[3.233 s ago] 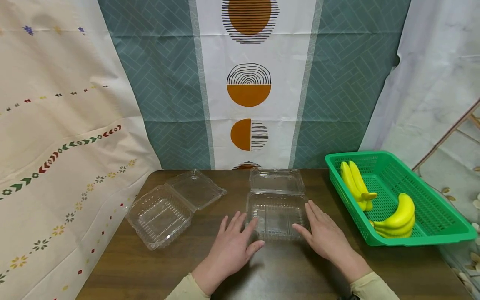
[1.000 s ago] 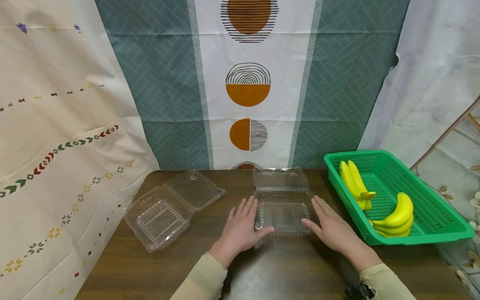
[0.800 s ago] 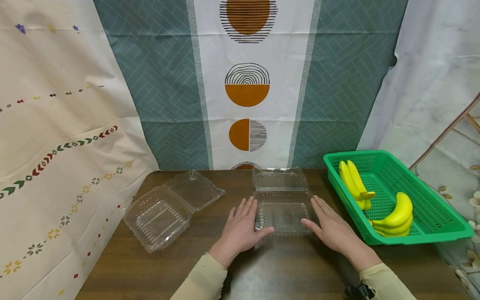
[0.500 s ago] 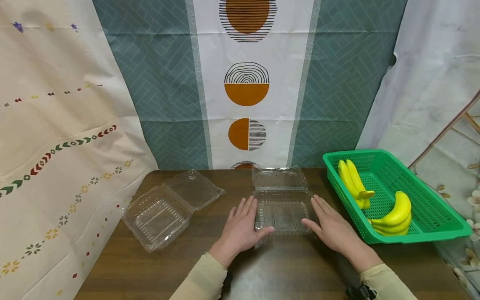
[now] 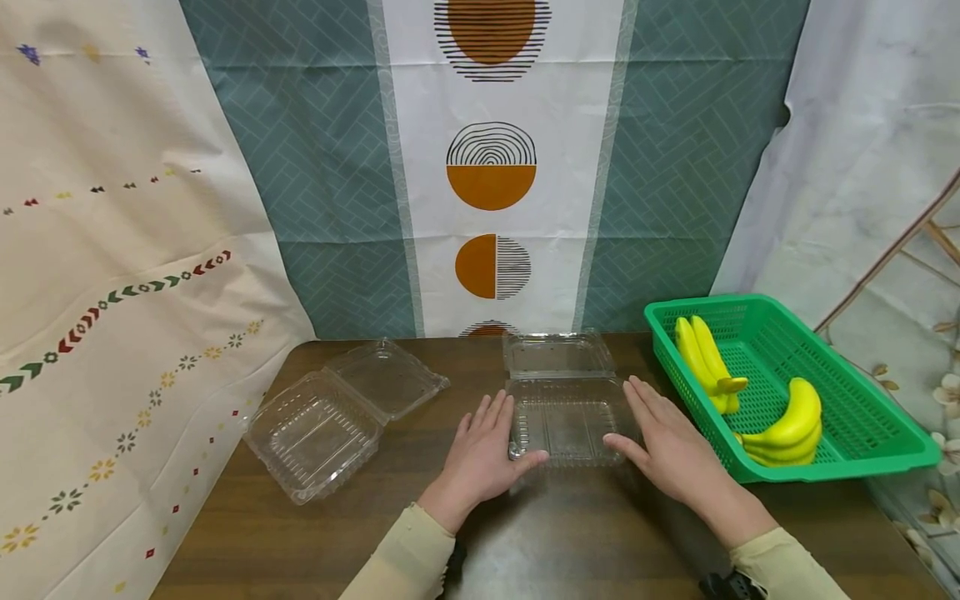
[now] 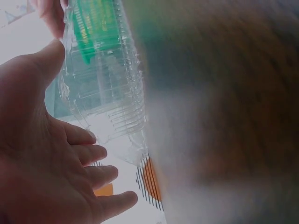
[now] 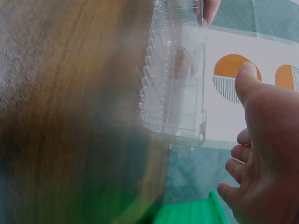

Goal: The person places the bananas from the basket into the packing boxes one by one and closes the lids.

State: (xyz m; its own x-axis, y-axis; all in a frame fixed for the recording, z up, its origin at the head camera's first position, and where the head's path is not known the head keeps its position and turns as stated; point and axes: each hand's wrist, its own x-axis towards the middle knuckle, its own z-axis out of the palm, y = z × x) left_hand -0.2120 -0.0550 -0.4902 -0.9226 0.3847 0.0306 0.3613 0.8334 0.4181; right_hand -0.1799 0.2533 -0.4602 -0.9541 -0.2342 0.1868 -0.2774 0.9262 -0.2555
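With left hand (image 5: 480,457) and right hand (image 5: 677,450) apart, fingers straight, flanking a clear box (image 5: 567,421) on the table (image 5: 570,533) from about 8 and 3 o'clock; cannot tell whether touching. At 12 o'clock, its lid (image 5: 558,357), laid back. Farther out: at 9 o'clock, open 2nd box (image 5: 322,437); at 3 o'clock, basket (image 5: 855,417) with 2 banana bunches (image 5: 793,425).

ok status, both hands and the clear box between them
Left hand and right hand flank it, gripping nothing. Box empty, lid folded back. Nothing seen in the way.
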